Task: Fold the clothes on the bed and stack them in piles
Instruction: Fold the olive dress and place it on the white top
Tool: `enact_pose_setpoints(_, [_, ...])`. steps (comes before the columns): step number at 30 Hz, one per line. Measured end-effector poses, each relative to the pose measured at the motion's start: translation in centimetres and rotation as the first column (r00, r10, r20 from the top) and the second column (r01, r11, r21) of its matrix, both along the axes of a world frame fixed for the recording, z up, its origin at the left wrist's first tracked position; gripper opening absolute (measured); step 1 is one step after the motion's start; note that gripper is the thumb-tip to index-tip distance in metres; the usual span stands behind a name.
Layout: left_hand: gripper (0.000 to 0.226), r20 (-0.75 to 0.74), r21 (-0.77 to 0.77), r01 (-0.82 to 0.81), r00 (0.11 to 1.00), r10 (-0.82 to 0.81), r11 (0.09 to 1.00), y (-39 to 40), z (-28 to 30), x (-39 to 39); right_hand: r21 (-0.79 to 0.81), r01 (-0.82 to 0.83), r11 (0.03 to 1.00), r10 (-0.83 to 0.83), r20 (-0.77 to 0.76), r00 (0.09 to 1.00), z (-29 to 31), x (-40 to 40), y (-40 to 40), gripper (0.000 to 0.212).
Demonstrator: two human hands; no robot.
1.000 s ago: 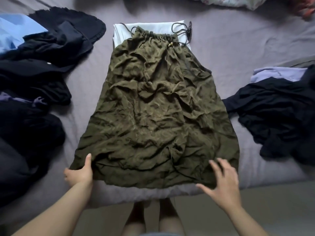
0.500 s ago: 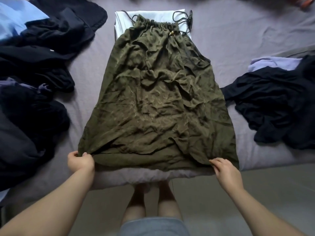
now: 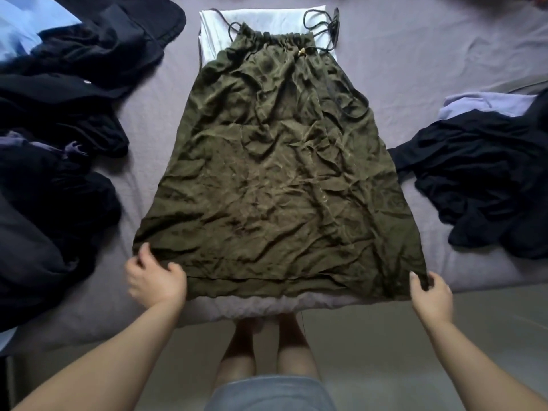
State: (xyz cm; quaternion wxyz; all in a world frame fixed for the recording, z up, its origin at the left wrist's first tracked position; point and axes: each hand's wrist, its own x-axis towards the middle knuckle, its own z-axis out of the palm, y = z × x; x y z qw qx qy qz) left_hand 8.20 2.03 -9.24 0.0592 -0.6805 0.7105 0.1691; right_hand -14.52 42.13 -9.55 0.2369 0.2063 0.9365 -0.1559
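Left hand [image 3: 154, 280] pinches lower left hem corner of olive dress [image 3: 275, 179]; right hand [image 3: 431, 295] grips lower right corner. Dress lies flat, wrinkled, centred on bed [image 3: 415, 69], its top over folded white cloth [image 3: 267, 20]. Dark clothes heaped left [image 3: 59, 129] and right [image 3: 486, 179].

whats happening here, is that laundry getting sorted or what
A person stands at the edge of a bed folding clothes. An olive green garment with a drawstring top lies spread flat and wrinkled, its top end over a folded white cloth. The left hand holds its near left hem corner and the right hand pinches the near right corner. No fold is made yet. Unfolded dark clothes are heaped on the left, and another dark heap lies on the right.
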Motion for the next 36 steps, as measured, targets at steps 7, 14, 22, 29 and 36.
enact_pose_setpoints(7, [0.045, -0.017, 0.065, 0.377, 0.926, -0.377, 0.924, 5.4, -0.1, -4.5, 0.126, 0.075, 0.989, -0.083, 0.061, 0.995, -1.0, -1.0, -2.0, 0.068])
enact_pose_setpoints(14, [0.077, -0.274, 0.295, 0.926, 0.318, -0.907, 0.236, 11.4, 0.4, -9.1, 0.095, 0.122, 0.988, -0.121, -0.021, 0.992, 0.2, -1.9, -2.6, 0.034])
enact_pose_setpoints(22, [0.053, -0.288, 0.533, 0.846, 0.191, -0.938, 0.008, 15.9, 0.3, -10.1, -0.336, -0.145, 0.931, 0.042, -0.296, 0.954, 4.0, 0.2, -8.4, 0.026])
enact_pose_setpoints(29, [0.029, -0.531, 0.642, 0.416, 0.847, -0.018, 0.644, 12.1, 4.0, -12.4, -0.36, -0.477, 0.802, 0.407, -0.254, 0.877, 5.2, 2.4, -17.3, 0.034])
enact_pose_setpoints(36, [0.026, -0.493, 0.734, 0.304, 0.854, 0.168, 0.607, 6.5, 6.5, -14.4, -0.434, -0.738, 0.517, 0.783, -0.109, 0.613, 6.4, 5.6, -22.6, 0.038])
